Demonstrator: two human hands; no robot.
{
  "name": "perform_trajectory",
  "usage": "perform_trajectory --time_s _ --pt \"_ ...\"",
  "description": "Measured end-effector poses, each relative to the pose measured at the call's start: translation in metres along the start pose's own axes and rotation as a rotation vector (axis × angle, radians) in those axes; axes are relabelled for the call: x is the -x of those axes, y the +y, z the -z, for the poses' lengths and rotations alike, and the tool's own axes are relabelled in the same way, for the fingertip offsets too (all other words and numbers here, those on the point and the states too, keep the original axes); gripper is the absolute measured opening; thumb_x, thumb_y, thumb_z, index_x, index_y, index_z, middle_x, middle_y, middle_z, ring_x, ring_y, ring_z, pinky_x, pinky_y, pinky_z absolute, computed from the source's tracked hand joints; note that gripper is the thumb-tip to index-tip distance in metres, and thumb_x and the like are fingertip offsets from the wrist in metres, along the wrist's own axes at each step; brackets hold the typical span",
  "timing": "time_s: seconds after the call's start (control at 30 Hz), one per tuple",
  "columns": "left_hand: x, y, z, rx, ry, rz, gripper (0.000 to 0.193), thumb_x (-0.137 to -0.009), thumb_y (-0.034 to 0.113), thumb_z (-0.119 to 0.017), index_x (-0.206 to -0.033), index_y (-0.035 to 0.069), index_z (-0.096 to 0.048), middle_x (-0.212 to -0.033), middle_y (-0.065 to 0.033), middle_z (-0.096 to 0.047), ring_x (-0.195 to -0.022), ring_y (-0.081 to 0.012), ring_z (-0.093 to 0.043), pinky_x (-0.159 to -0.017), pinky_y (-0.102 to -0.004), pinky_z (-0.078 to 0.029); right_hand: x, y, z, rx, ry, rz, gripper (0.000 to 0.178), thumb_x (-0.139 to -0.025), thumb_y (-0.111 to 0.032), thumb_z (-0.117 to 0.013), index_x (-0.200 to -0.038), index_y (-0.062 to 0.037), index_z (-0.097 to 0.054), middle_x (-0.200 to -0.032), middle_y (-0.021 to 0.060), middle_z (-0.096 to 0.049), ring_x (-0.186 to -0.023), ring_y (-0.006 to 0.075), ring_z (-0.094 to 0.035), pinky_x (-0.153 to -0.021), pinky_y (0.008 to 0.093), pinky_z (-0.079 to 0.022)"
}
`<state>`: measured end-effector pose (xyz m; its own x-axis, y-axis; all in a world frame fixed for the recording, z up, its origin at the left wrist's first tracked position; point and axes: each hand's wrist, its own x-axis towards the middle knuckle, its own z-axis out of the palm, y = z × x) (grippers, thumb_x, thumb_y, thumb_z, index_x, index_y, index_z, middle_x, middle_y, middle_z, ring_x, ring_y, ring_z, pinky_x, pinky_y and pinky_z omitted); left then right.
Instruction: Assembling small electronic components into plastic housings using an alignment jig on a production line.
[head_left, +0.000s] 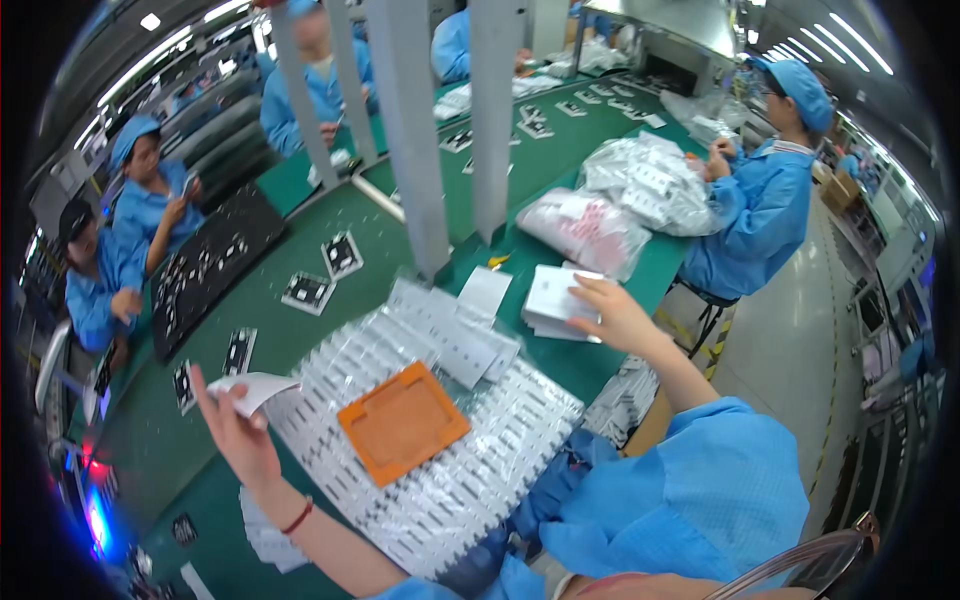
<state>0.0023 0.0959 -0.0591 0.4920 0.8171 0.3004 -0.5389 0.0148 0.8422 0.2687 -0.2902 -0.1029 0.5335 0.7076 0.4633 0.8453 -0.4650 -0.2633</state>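
Paper sheet, thin and white, is pinched in the left hand; the right hand grips a flat white card stack beyond the square orange tray.

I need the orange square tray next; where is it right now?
In the head view the orange square tray lies low in the middle, on top of the clear white blister trays, between the left hand and the right hand.

1 head-worn fisheye view, looking down, close over green worktable; rim bends edges.
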Motion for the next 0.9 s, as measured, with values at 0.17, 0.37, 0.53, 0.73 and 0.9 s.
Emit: perform_trajectory --time_s 0.17,0.37,0.53,0.73,0.9 --pt "-0.005 0.002 0.014 0.262 0.014 -0.029 0.048 -0.093 0.019 -0.043 -0.136 0.011 -0.025 -0.092 -0.0034 -0.053 -0.058 -0.0026 -0.043 -0.046 -0.0142 -0.034 0.001 0.009 0.004 0.033 -0.148 -0.057 0.033 -0.076 -0.021 -0.061 -0.101 -0.0002 -0.056 -0.105 0.0181 -0.057 -0.098 0.0312 -0.053 -0.085 0.0380 -0.042" --pt "-0.016 0.004 0.035 0.583 -0.070 -0.013 0.049 -0.092 0.015 -0.042 -0.136 0.006 -0.022 -0.083 -0.0048 -0.053 -0.053 -0.0042 -0.044 -0.045 -0.0150 -0.037 -0.007 0.001 -0.008 0.220 -0.080 0.047 0.025 -0.069 -0.014 -0.061 -0.092 -0.0039 -0.060 -0.073 0.0100 -0.061 -0.074 0.0254 -0.059 -0.073 0.0350 -0.045" --pt "-0.015 0.011 0.036 0.625 -0.047 -0.050 0.050 -0.090 0.004 -0.037 -0.137 0.006 -0.020 -0.082 -0.0035 -0.051 -0.048 -0.0020 -0.039 -0.041 -0.0134 -0.033 -0.004 0.000 -0.021 0.222 0.083 0.107 0.009 -0.069 -0.013 -0.061 -0.074 -0.0067 -0.061 -0.061 0.0074 -0.058 -0.060 0.0222 -0.058 -0.059 0.0329 -0.047" --pt "-0.006 0.018 0.014 0.344 -0.005 -0.083 0.049 -0.090 0.006 -0.040 -0.136 0.012 -0.024 -0.091 -0.0044 -0.052 -0.050 -0.0011 -0.036 -0.043 -0.0132 -0.031 -0.005 0.000 -0.007 0.256 -0.068 0.090 0.008 -0.072 -0.015 -0.059 -0.071 -0.0079 -0.062 -0.057 0.0094 -0.057 -0.056 0.0243 -0.058 -0.055 0.0357 -0.046" --pt "0.005 0.022 -0.005 0.064 0.109 0.017 0.033 -0.087 0.004 -0.048 -0.120 0.001 -0.046 -0.094 -0.0029 -0.052 -0.057 -0.0030 -0.041 -0.049 -0.0147 -0.033 -0.013 0.001 -0.005 0.223 -0.115 -0.001 0.015 -0.072 -0.020 -0.059 -0.078 -0.0079 -0.065 -0.059 0.0107 -0.058 -0.055 0.0265 -0.058 -0.056 0.0362 -0.047"
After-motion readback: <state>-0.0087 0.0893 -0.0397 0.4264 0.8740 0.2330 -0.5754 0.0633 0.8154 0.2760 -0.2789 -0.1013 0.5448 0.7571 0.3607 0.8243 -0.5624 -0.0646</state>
